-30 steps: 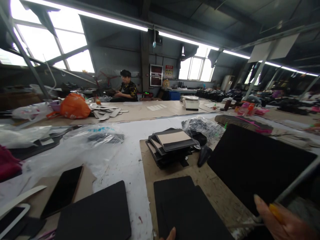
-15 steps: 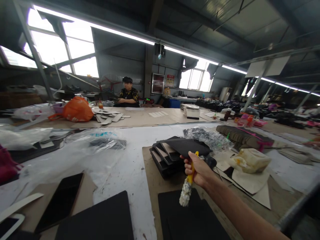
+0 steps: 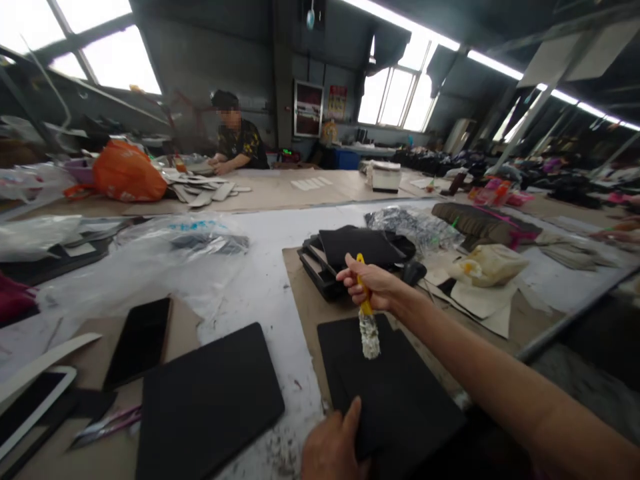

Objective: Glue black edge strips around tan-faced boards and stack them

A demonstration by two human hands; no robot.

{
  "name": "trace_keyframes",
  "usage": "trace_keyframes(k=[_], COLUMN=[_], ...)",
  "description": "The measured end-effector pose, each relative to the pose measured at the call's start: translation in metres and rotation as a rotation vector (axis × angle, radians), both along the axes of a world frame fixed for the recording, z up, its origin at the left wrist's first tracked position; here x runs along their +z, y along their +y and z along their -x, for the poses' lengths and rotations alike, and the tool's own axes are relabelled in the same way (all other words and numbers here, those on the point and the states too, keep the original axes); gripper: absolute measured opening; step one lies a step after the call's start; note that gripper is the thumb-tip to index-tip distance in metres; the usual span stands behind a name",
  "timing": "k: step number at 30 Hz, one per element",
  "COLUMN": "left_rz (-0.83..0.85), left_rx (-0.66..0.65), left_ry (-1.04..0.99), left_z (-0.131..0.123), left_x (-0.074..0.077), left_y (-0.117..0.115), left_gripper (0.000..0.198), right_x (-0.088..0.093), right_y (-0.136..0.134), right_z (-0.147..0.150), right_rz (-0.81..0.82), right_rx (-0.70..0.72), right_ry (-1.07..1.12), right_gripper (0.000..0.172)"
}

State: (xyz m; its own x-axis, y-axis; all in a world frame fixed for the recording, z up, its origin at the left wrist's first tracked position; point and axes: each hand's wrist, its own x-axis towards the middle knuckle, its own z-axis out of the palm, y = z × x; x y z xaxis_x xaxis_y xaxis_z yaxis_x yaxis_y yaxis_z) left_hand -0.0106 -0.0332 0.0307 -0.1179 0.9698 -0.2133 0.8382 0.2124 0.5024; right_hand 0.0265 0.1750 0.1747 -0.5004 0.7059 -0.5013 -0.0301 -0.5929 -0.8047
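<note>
In my right hand [image 3: 373,285] is a brush [image 3: 365,297] with a yellow handle, my fingers closed round it. Its bristles, caked with a white paste, point down over a black panel [image 3: 395,387]. My left hand [image 3: 331,445] is at the near left edge of that panel, thumb on top and the other fingers curled, partly cut off by the frame. Behind the brush lies a stack of black pieces [image 3: 360,247], some with beige faces. A second black panel [image 3: 215,400] lies to the left.
A phone [image 3: 140,340], scissors [image 3: 107,427] and a white-framed device [image 3: 37,403] lie at left. Clear plastic bags [image 3: 200,243] are behind them. A yellowish container [image 3: 493,267] stands right of the stack. Across the table, a person [image 3: 240,137] sits near an orange bag [image 3: 127,172].
The view has tilted down and shifted. My left hand has come into view at the near black panel. My right hand still holds the brush, now more upright, over the panel.
</note>
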Motion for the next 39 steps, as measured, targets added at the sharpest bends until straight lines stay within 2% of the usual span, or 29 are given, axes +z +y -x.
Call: trace_keyframes(k=[3, 6, 9, 10, 13, 15, 18, 21, 25, 28, 30, 35, 39], left_rz=[-0.02, -0.005, -0.032, -0.05, -0.095, -0.11, -0.117, -0.1, 0.002, 0.075, 0.12, 0.193, 0.2], left_rx=[-0.049, -0.086, -0.118, -0.123, -0.127, -0.132, -0.119, -0.091, -0.002, 0.167, 0.222, 0.175, 0.171], left_ry=[-0.01, 0.0, 0.02, 0.037, 0.117, 0.156, 0.185, 0.214, 0.215, 0.185, 0.162, 0.153, 0.112], left_z=[0.003, 0.008, 0.005, 0.002, -0.009, -0.014, -0.014, -0.008, 0.0, 0.006, 0.009, 0.005, 0.002], left_x=[0.002, 0.006, 0.008, 0.007, 0.004, 0.002, 0.0, 0.003, 0.014, 0.021, 0.022, 0.021, 0.014], left_y=[-0.004, -0.011, -0.02, -0.022, -0.025, -0.026, -0.024, -0.019, -0.007, -0.001, -0.001, -0.002, 0.004], left_gripper=[0.062, 0.058, 0.063, 0.066, 0.071, 0.067, 0.066, 0.067, 0.059, 0.05, 0.045, 0.051, 0.047], right_x=[-0.004, -0.016, -0.048, -0.062, -0.104, -0.123, -0.132, -0.128, -0.117, -0.114, -0.115, -0.122, -0.124], right_y=[-0.014, -0.025, -0.039, -0.046, -0.074, -0.092, -0.106, -0.1, -0.081, -0.071, -0.068, -0.064, -0.062], right_z=[-0.034, -0.084, -0.138, -0.153, -0.187, -0.197, -0.2, -0.193, -0.174, -0.163, -0.16, -0.16, -0.155], right_rz=[-0.248, -0.533, -0.879, -0.928, -0.902, -0.92, -0.909, -0.863, -0.853, -0.86, -0.851, -0.84, -0.848], right_rx=[0.09, 0.132, 0.24, 0.276, 0.311, 0.326, 0.295, 0.239, 0.268, 0.273, 0.258, 0.272, 0.258], right_ry=[-0.097, -0.442, -1.086, -1.308, -1.527, -1.57, -1.516, -1.308, -1.072, -1.098, -1.14, -1.127, -1.07], right_gripper=[0.037, 0.039, 0.038, 0.037, 0.024, 0.022, 0.026, 0.026, 0.026, 0.024, 0.026, 0.025, 0.026])
